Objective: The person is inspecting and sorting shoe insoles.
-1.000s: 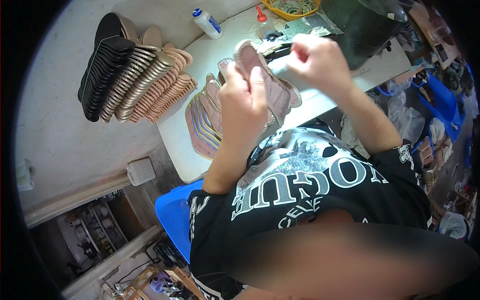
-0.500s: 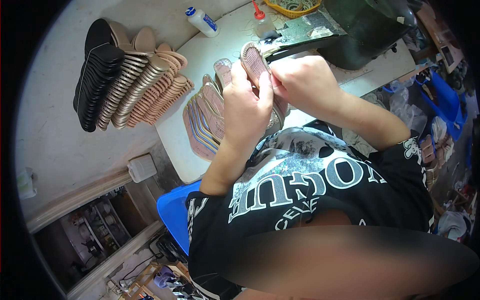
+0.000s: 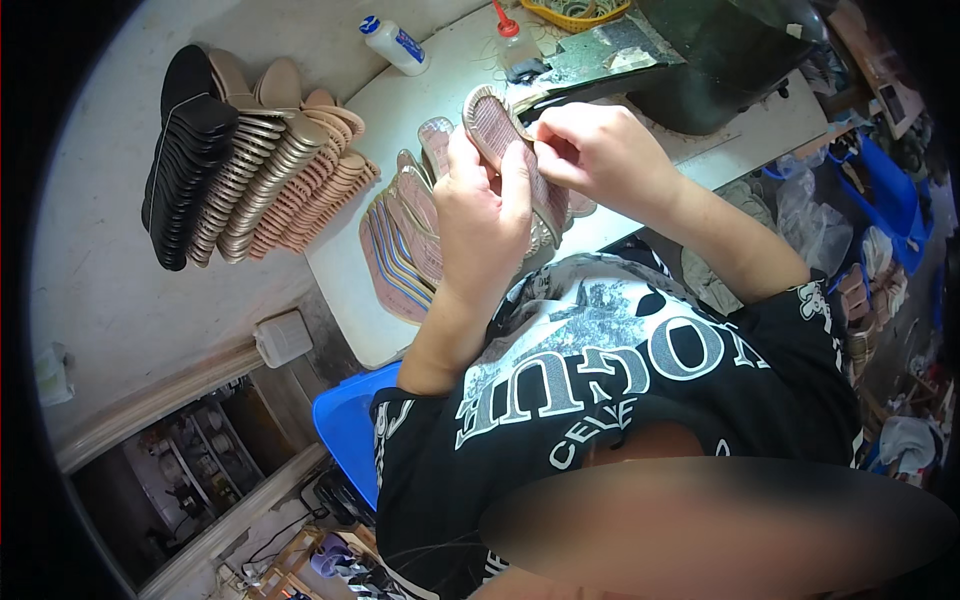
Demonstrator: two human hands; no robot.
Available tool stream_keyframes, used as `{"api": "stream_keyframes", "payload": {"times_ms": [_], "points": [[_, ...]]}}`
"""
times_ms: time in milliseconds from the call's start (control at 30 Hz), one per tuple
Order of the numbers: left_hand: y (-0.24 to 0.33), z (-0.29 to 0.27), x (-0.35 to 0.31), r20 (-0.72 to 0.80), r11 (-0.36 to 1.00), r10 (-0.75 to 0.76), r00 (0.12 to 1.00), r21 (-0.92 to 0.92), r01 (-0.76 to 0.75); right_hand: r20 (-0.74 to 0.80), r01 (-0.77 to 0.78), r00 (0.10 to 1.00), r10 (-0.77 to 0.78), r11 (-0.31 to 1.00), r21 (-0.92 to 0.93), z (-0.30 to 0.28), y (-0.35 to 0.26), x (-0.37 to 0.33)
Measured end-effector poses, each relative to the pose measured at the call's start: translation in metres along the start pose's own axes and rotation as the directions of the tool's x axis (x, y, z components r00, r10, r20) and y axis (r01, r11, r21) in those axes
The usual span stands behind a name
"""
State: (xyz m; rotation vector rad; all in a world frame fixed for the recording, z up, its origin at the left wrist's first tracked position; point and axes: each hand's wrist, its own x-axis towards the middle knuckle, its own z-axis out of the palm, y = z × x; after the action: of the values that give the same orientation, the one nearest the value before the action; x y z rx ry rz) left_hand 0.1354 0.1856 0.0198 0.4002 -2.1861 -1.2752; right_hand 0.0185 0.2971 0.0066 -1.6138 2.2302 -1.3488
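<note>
My left hand (image 3: 480,215) is wrapped round a shoe sole (image 3: 492,125) with a pinkish, ribbed face and a pale rim, its thumb pressed across that face. At the sole's right edge, my right hand (image 3: 592,150) is closed with thumb and fingertips together. Whether a thin strip sits in that pinch is too small to tell. More pinkish soles (image 3: 395,275), some edged in blue and gold, lie overlapped on the white table beside my left hand. Part of this row is hidden behind my hands.
Bundled black soles (image 3: 188,185) and metallic and beige ones (image 3: 290,185) stand at the left. A white bottle (image 3: 395,45), a red-tipped bottle (image 3: 515,45) and a yellow basket (image 3: 580,12) sit at the table's (image 3: 350,330) back. A dark curved container (image 3: 740,70) stands at the right.
My right hand has drawn slightly away from my left thumb along the sole's edge, baring more of its face. The view has shifted a little.
</note>
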Motion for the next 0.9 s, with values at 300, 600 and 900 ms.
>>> {"api": "stream_keyframes", "payload": {"times_ms": [300, 600, 900], "points": [[-0.015, -0.005, 0.007, 0.144, 0.947, -0.123, 0.982, -0.28, 0.16, -0.062, -0.183, 0.973, 0.224, 0.902, 0.39, 0.006, 0.01, -0.011], [-0.08, -0.009, 0.058, 0.073, 0.963, -0.236, 0.969, -0.119, 0.244, 0.425, -0.523, 0.834, 0.353, 0.259, 0.812, 0.037, 0.02, -0.052], [-0.118, 0.011, 0.088, -0.086, 0.962, -0.045, 0.995, 0.264, 0.066, 0.212, -0.385, 0.823, 0.526, 0.242, 0.891, 0.033, 0.03, -0.049]]}}
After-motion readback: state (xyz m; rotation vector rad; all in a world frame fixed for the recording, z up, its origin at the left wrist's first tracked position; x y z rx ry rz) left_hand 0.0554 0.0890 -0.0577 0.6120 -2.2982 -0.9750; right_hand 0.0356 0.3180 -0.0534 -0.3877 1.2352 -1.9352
